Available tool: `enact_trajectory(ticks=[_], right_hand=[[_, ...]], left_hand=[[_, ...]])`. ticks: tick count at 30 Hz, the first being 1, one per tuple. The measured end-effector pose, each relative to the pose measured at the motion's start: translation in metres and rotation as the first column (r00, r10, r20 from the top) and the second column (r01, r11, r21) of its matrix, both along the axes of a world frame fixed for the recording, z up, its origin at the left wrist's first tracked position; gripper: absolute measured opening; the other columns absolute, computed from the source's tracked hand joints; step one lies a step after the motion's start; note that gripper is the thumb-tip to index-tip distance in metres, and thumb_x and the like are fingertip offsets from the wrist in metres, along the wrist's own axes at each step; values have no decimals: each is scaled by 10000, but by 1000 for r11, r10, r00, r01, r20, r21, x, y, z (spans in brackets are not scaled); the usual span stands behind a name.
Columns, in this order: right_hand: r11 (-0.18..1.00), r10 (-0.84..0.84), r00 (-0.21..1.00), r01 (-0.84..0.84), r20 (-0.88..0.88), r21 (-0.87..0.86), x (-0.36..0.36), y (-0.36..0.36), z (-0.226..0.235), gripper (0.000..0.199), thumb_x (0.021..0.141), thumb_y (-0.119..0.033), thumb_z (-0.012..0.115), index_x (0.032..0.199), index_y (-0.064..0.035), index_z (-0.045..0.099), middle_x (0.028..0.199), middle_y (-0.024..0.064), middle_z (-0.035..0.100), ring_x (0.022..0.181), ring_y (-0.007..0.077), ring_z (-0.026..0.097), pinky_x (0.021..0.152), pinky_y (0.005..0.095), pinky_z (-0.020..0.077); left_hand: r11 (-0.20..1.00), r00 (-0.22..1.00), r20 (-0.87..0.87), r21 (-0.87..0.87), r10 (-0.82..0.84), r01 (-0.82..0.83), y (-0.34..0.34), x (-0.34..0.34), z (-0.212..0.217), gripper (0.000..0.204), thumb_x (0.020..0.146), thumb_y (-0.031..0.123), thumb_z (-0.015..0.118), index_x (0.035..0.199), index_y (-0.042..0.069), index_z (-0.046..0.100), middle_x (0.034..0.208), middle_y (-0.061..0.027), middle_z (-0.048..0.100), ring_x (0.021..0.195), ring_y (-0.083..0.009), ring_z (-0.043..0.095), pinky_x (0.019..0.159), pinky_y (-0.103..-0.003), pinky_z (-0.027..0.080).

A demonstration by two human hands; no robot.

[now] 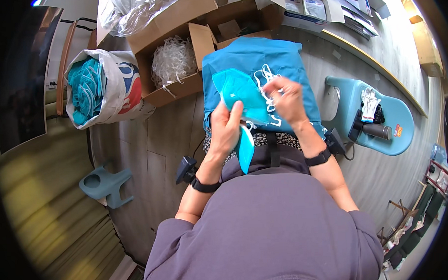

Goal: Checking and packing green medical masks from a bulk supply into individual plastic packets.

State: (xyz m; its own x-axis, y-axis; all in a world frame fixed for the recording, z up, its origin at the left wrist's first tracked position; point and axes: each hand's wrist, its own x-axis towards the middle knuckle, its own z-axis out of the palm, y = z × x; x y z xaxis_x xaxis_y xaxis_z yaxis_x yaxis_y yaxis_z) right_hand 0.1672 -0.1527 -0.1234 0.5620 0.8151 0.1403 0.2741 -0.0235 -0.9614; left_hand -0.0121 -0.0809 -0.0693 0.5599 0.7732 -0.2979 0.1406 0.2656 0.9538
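Note:
My left hand (225,127) is closed on a turquoise folded face mask (242,96), its thumb pressed on the front. Below that hand hangs another turquoise mask piece (245,150) with a pale edge. White elastic cords (266,72) lie in a loose bunch to the right of the mask. Over them, my right hand (288,102) is raised with fingers curled and pinched on a cord, slightly blurred. Both hands are above a blue cloth apron (290,58) spread over my lap.
A white bag (127,64) full of turquoise masks stands at left. Beside it, a cardboard box (168,96) holds tangled white cords (173,60). A blue-grey stool (398,104) at right carries white gloves (369,105) and a dark bottle (377,130). A smaller stool (117,181) stands lower left.

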Motion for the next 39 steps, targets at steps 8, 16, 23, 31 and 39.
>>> enact_trajectory(ticks=[8, 16, 23, 31, 39], right_hand=[[982, 189, 940, -185, 284, -42, 24, 0, 36, 576, 656, 50, 769, 1203, -98, 663, 1283, 90, 601, 1206, 292, 526, 1052, 371, 412], [972, 229, 849, -175, -477, 155, 11, 12, 19, 166, 964, -51, 615, 1114, 14, 647, 999, -6, 668, 916, 64, 566, 842, 241, 484], [954, 289, 848, -292, -445, 62, 8, 18, 10, 159, 915, -89, 686, 1056, -18, 668, 988, 35, 690, 889, 91, 602, 829, 269, 493], [991, 93, 882, -127, 461, 43, -9, 29, 64, 197, 789, -96, 778, 917, -25, 646, 892, 74, 676, 834, 232, 634, 769, 355, 485], [942, 334, 939, -329, 84, -66, -8, 32, 51, 125, 819, -70, 735, 885, -33, 636, 834, 74, 669, 780, 219, 592, 762, 353, 455]], left_hand=[[888, 960, 276, -453, 56, 79, 28, -31, 9, 263, 1032, 257, 522, 892, 45, 589, 613, 3, 540, 407, -51, 414, 378, -212, 290], [999, 997, -71, 30, -34, 37, 17, -24, 15, 283, 907, 208, 740, 963, 3, 554, 831, -55, 603, 571, -20, 531, 489, -176, 408], [944, 974, -187, 277, -129, 178, 28, -3, 9, 176, 969, 184, 645, 947, 11, 624, 626, 29, 509, 573, -34, 438, 493, -254, 373], [888, 935, -303, 354, -187, 293, 23, 4, 9, 194, 1014, 181, 564, 943, 1, 575, 705, -179, 576, 572, -232, 528, 540, -364, 435], [793, 938, -288, 517, -194, 323, 24, -3, -8, 211, 1003, 172, 560, 884, -1, 532, 737, -206, 555, 634, -398, 515, 566, -416, 435]])
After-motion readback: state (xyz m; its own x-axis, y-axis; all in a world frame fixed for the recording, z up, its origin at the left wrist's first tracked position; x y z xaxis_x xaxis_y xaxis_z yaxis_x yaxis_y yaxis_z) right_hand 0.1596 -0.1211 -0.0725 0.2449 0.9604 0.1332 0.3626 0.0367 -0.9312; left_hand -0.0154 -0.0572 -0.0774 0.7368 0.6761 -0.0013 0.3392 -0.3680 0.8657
